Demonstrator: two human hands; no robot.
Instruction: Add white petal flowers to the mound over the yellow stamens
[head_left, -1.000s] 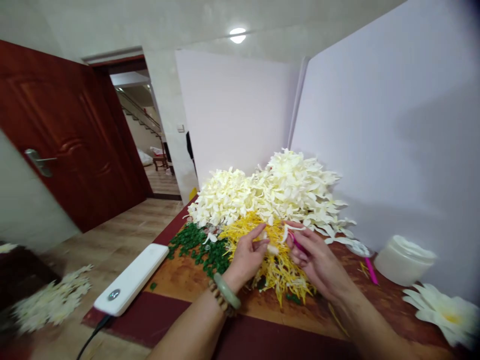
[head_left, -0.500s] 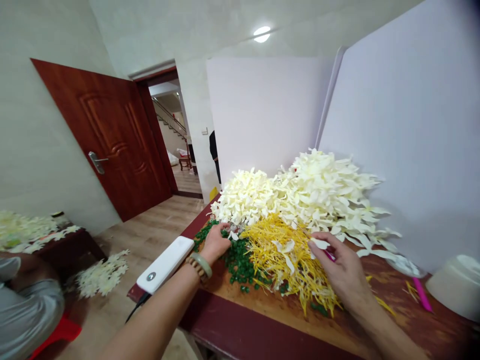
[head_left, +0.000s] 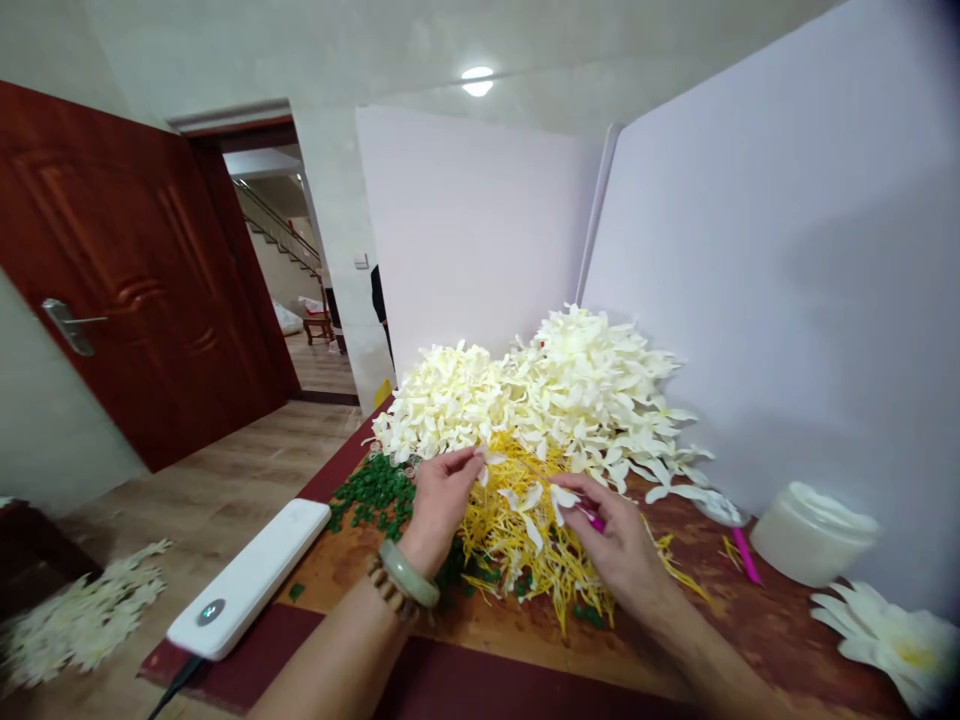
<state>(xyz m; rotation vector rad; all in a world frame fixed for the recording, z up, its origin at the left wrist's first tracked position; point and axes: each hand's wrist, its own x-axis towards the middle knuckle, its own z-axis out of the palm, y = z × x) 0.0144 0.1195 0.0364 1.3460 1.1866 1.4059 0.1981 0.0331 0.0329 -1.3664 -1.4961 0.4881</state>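
brown tabletop point(head_left: 787, 625): white tub point(head_left: 814, 540), contents unclear; left fingers point(head_left: 466, 462) pinching white petal point(head_left: 487, 461), right fingers point(head_left: 589, 490) pinching second petal point(head_left: 559, 499), pink tool point(head_left: 595, 521).

Homelike workroom — panelled door point(head_left: 142, 280), staircase point(head_left: 282, 244) beyond, heaped petals point(head_left: 480, 395)

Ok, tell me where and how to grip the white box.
Grip the white box across its middle, by the long edges, probably best from above: it lies flat, long and narrow, with nothing over it. Avoid the near end, where the cable joins.
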